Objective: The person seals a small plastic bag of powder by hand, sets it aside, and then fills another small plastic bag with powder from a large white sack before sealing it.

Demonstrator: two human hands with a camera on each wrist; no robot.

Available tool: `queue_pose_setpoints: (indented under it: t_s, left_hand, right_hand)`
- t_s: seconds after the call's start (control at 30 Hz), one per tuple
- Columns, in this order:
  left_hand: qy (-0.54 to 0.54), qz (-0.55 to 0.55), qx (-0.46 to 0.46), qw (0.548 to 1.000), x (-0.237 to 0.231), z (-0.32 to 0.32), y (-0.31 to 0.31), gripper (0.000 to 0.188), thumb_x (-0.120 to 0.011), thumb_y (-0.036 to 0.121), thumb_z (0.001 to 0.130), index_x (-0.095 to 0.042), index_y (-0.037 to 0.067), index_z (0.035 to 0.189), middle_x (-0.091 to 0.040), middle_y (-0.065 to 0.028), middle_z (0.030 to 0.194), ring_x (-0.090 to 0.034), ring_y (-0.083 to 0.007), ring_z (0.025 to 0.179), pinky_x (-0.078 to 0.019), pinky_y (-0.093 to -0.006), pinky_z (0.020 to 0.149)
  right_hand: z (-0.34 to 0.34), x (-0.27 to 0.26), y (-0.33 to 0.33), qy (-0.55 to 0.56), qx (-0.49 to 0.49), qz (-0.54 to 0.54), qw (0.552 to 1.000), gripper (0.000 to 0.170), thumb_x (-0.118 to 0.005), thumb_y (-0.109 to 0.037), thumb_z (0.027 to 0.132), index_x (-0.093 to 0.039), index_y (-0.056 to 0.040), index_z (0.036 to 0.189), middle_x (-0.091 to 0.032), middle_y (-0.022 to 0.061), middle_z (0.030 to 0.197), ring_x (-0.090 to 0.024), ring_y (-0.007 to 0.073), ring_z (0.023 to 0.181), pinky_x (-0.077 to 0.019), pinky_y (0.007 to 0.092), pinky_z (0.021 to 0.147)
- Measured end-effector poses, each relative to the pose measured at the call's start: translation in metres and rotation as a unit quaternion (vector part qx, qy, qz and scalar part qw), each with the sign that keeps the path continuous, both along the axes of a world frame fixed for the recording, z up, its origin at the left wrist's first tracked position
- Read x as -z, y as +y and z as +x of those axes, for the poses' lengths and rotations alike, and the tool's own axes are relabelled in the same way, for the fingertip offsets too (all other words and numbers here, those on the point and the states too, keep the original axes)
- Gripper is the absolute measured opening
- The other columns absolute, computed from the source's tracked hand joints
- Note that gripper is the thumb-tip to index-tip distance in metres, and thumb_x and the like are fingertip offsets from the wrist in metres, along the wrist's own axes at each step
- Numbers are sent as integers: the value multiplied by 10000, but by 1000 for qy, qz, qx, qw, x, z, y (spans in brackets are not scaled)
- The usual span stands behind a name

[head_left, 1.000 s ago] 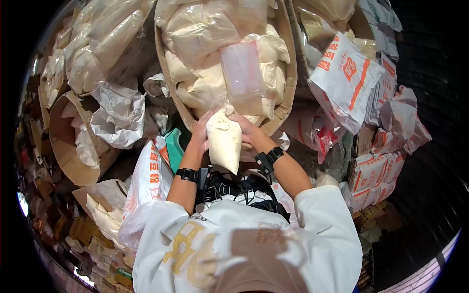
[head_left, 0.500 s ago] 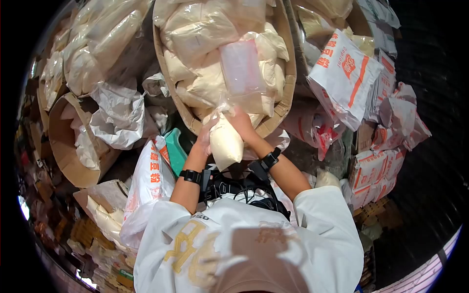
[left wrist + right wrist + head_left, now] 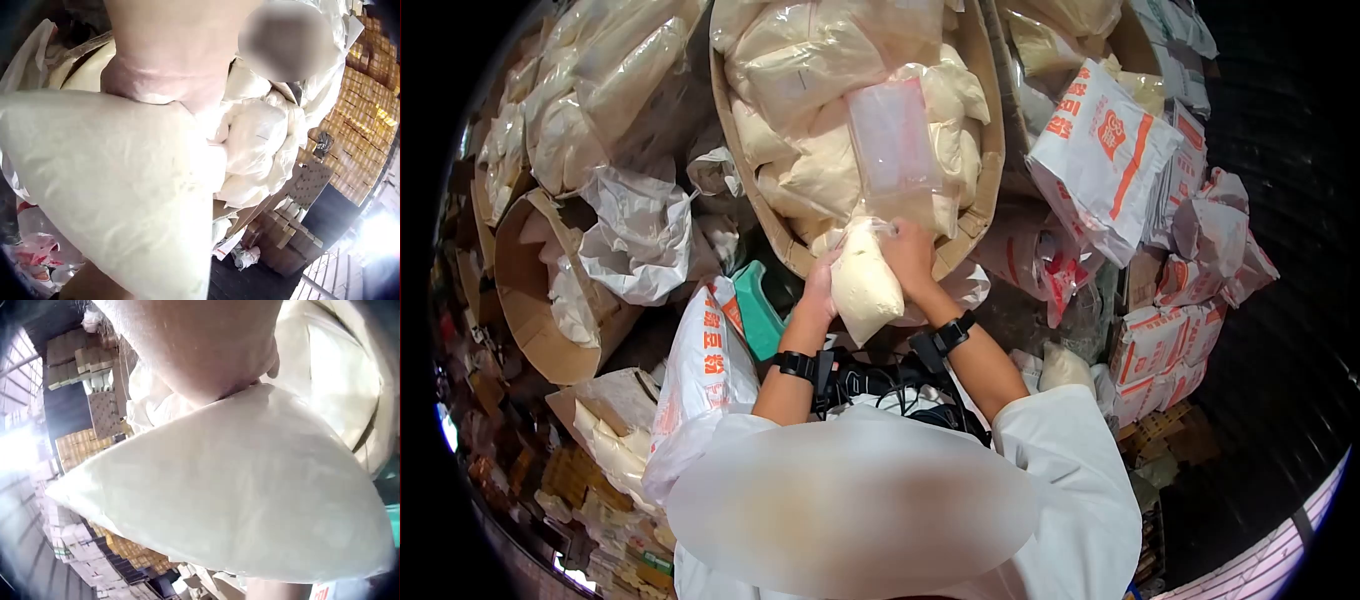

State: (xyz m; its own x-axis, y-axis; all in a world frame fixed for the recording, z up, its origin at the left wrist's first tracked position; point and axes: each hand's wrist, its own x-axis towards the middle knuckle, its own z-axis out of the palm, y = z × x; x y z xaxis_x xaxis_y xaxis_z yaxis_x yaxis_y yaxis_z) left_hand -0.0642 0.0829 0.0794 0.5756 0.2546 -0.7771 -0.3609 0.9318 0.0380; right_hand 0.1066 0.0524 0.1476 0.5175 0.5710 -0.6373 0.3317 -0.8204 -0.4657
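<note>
A clear plastic bag of cream-coloured powder (image 3: 866, 288) hangs in front of the person, its pointed bottom corner toward the body. My left hand (image 3: 824, 278) holds the bag along its left side, near the top. On the other side my right hand (image 3: 911, 252), fingers curled, grips the upper right edge of the bag's mouth. Both wrist views are largely filled by the bag's bulging side, with the left hand (image 3: 169, 81) and the right hand (image 3: 206, 350) above it; most fingers are hidden there.
Just beyond the hands stands a large cardboard drum (image 3: 990, 215) full of powder bags, with a flat stack of clear bags (image 3: 894, 135) on top. White printed sacks (image 3: 1105, 150) lie right; another printed sack (image 3: 705, 370) and a green scoop-like object (image 3: 757, 310) are left.
The bag has turned, and its lower corner has swung a little right and up. My right hand has shifted to the mouth's right edge and curled tighter. The left hand stays at the side.
</note>
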Motion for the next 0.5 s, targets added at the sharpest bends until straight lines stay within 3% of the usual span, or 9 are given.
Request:
queue_pose_setpoints:
  t_s: [0.03,0.13,0.23,0.27,0.33,0.37,0.5]
  left_hand:
    - [9,-1,-7,1000,7,-2,-1,398,-433,156,998,-511,25,1365,-664,-168,1185,-686,-332,991,-578,-472,884]
    - [-8,-51,-14,999,24,-10,-4,376,-431,202,1020,-544,13,1326,-675,-178,1176,-690,-342,989,-578,-478,881]
    - [-26,-106,-34,993,12,-7,-4,395,-441,255,1030,-553,-2,1307,-675,-188,1185,-691,-343,998,-577,-482,885]
    - [-31,-109,-45,993,14,-4,-5,405,-445,275,1031,-555,-2,1306,-675,-188,1188,-690,-342,1003,-576,-484,888]
    - [-39,-114,-69,990,25,0,-11,428,-453,314,1034,-559,-2,1302,-673,-190,1195,-688,-340,1012,-573,-488,895]
    - [-36,-108,-71,991,26,1,-13,424,-454,314,1034,-563,2,1298,-676,-188,1191,-689,-340,1011,-572,-490,897]
    - [-11,-69,-100,993,19,3,-23,407,-461,312,1030,-582,9,1275,-679,-180,1184,-689,-339,1005,-570,-497,902]
  right_hand:
    - [-1,-1,1,-7,2,-2,1000,252,-607,-254,849,-717,-39,922,-666,276,978,-618,455,942,-499,492,807]
    - [0,36,-20,-21,-93,129,987,221,-603,-205,889,-702,-21,958,-687,239,938,-661,389,933,-516,464,785]
    - [-12,80,-36,226,88,169,955,213,-557,-156,955,-666,3,1047,-698,168,940,-683,284,921,-540,406,775]
    - [-16,82,-40,309,185,177,916,227,-545,-173,975,-648,3,1075,-694,145,965,-684,268,904,-545,394,772]
    - [-25,63,-41,457,369,181,789,258,-520,-207,1014,-613,3,1132,-684,99,1015,-684,237,871,-556,370,767]
    - [-26,57,-37,489,433,173,737,262,-545,-204,995,-599,-4,1156,-681,114,1015,-685,245,874,-565,371,784]
    - [-24,80,-41,534,392,193,723,282,-561,-214,986,-613,-3,1166,-693,113,1021,-689,212,885,-573,362,779]
